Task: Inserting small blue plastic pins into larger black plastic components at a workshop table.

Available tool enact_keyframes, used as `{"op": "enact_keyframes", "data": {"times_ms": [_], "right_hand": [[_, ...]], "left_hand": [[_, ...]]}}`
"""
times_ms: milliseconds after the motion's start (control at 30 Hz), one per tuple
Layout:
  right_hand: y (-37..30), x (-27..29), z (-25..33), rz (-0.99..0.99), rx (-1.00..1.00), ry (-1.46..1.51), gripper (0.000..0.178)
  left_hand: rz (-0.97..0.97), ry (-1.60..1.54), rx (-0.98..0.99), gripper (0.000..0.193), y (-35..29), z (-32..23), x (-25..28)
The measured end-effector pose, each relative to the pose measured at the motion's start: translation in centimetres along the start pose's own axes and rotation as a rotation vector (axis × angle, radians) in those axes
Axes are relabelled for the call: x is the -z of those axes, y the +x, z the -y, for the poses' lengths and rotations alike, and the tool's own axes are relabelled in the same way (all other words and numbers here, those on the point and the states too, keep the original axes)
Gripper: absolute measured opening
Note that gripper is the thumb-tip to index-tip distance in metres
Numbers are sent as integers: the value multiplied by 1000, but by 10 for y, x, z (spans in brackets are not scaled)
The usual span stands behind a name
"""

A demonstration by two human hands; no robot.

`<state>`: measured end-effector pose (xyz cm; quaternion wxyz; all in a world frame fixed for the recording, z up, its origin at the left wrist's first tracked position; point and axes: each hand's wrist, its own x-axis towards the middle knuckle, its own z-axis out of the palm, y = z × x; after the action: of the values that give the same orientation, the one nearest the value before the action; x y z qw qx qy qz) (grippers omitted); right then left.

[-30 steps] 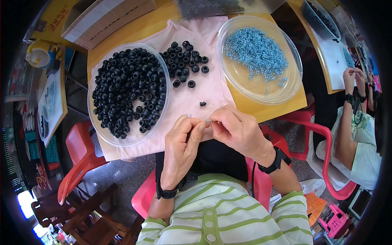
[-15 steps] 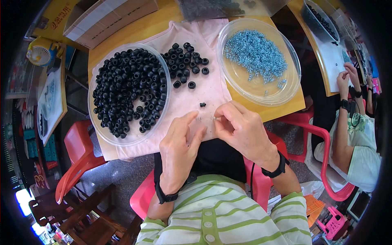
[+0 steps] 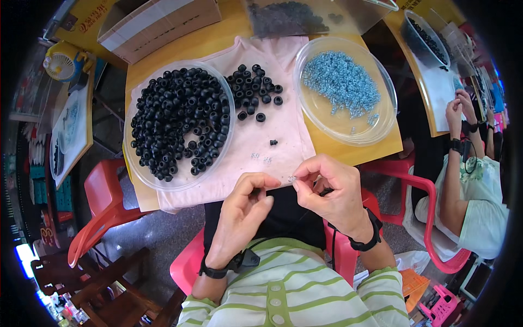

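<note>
My right hand [image 3: 333, 188] pinches a small metal spring [image 3: 292, 179] between thumb and forefinger, just past the table's front edge. Close to its left, my left hand [image 3: 243, 210] has its thumb and forefinger apart, with nothing visible between them. Beyond the hands, two small springs [image 3: 261, 158] lie on the pale pink cloth [image 3: 218, 180]. A lone small black part [image 3: 273, 143] is a little farther off. Black ring-like parts [image 3: 180, 114] fill a clear round lid [image 3: 132, 161] on the left. Bluish metal springs [image 3: 343, 82] are heaped in another clear lid [image 3: 376, 133] on the right.
Several loose black rings [image 3: 253, 87] lie on the cloth between the lids. A cardboard box [image 3: 163, 27] and a clear tub [image 3: 305, 19] stand at the table's back. A co-worker [image 3: 463, 196] sits to the right, near a pink chair [image 3: 430, 218].
Both hands have drawn back toward me, uncovering the two springs on the cloth. The right hand has lifted a spring in its fingertips. My view has shifted slightly.
</note>
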<state>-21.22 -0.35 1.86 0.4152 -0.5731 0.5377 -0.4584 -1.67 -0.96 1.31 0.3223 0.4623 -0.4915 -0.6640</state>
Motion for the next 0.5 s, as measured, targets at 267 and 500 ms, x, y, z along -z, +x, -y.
{"op": "enact_keyframes", "data": {"times_ms": [267, 500], "right_hand": [[-4, 0, -4, -7, 62, -35, 15], [-8, -1, 3, -9, 60, 30, 15]], "left_hand": [[-47, -331, -48, 34, -7, -6, 0], [-90, -474, -137, 25, -9, 7, 5]]}}
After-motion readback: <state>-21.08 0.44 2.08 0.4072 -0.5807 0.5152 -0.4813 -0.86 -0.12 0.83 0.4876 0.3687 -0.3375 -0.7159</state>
